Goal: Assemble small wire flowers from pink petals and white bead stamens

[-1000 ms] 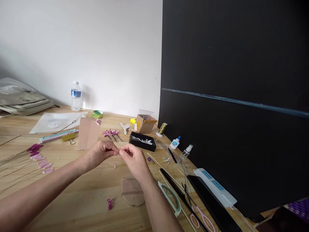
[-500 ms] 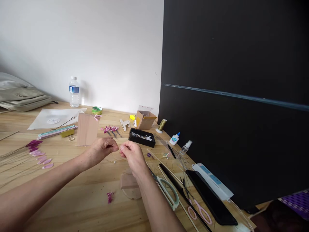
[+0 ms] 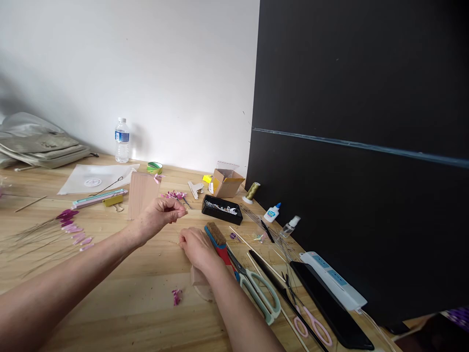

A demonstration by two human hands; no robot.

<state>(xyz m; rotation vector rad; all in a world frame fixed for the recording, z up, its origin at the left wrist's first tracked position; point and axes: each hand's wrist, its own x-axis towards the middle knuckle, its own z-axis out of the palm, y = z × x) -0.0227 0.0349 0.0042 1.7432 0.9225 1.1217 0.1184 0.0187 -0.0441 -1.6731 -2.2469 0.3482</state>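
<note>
My left hand [image 3: 161, 215] is raised a little above the wooden table [image 3: 110, 293], fingers pinched together on something thin that I cannot make out. My right hand [image 3: 196, 247] is lower, down at the table top, fingers curled and pinched near a small white bead-like speck; what it holds is too small to name. A brush with a red and blue handle [image 3: 219, 242] lies just right of my right hand. Green-handled scissors [image 3: 256, 288] lie by my right forearm. A small pink scrap [image 3: 177, 296] lies near the front.
A black tray [image 3: 222, 209] with white bits, cardboard box [image 3: 227, 182], gold thread spool [image 3: 252, 191], glue bottle [image 3: 271, 212] and power strip [image 3: 333, 281] line the right. Pink petals on wires [image 3: 71, 230] lie at left. A water bottle [image 3: 122, 140] stands at the back. A black board [image 3: 359, 146] walls the right.
My hands have come apart: the right one dropped to the table, the left one lifted slightly. The view shifted left, and the brush now shows beside my right hand.
</note>
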